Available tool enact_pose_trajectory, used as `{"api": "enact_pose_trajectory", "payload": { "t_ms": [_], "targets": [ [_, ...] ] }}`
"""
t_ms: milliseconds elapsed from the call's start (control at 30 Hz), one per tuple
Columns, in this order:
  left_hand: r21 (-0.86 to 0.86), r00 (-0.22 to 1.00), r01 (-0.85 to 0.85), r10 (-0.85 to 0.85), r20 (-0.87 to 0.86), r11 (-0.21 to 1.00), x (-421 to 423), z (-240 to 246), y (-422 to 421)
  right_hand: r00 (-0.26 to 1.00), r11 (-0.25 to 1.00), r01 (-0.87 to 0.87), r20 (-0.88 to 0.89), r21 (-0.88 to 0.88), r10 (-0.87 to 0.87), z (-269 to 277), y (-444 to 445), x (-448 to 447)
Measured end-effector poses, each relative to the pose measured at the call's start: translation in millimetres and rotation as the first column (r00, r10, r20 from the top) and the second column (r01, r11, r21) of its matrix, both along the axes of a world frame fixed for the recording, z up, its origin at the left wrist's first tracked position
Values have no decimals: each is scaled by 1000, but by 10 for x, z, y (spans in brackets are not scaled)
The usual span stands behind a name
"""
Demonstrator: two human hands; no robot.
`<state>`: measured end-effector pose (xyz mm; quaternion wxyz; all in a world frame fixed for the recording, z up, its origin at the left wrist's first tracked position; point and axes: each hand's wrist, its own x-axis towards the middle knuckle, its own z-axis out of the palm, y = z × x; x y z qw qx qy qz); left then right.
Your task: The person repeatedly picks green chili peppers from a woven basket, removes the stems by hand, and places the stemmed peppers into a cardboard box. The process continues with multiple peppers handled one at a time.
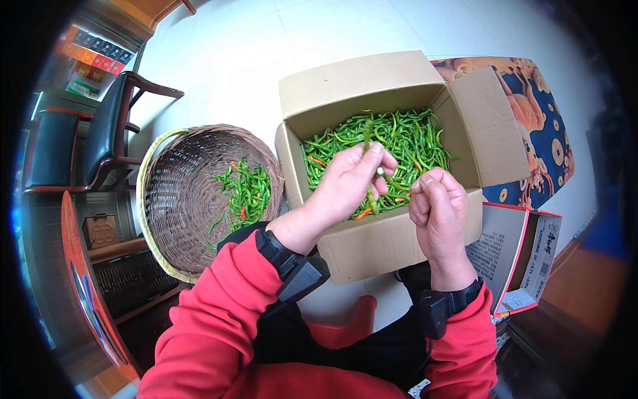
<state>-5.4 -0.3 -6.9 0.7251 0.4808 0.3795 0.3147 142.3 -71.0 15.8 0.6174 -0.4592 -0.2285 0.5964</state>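
Observation:
Green chili peppers (398,129), with a few orange-red ones among them, fill the bottom of an open cardboard box (361,82) before me. Above the box my left hand (356,169) pinches green peppers (368,132) that stick out over and under its fingers. Close beside it, to the right, my right hand (438,199) is curled with thumb against fingers. A thin green pepper (396,185) spans the gap and seems to end at the right fingertips. Left of the box, a round wicker basket (184,199) holds a smaller heap of chilies (249,192).
A black-seated wooden chair (107,129) stands at the left, near a shelf of packets (97,60). A patterned mat (541,134) lies beyond the box on the right. An open printed carton (518,259) stands by my right forearm. Between my legs is a red stool (344,324).

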Motion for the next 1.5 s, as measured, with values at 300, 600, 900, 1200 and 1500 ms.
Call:
{"api": "enact_pose_trajectory", "payload": {
  "t_ms": [300,600,900,1200,1500],
  "targets": [
    [-128,964,-201,219,150,971,-19,27,60,922,939,-312,191,-147,337,-137,-24,-117],
    [-81,968,-188,198,152,979,-33,25,34,880,895,-414,177,-167,440,-160,-28,-211],
    [68,985,-158,161,-58,985,25,113,-16,917,960,-276,290,-38,275,-148,-22,-213],
    [-61,997,-48,44,-57,997,-27,103,-31,954,973,-214,195,-89,228,-125,-15,-134],
    [60,997,-66,68,-36,996,-31,139,-35,941,976,-210,261,-51,216,-173,28,-91]
  ]
}}
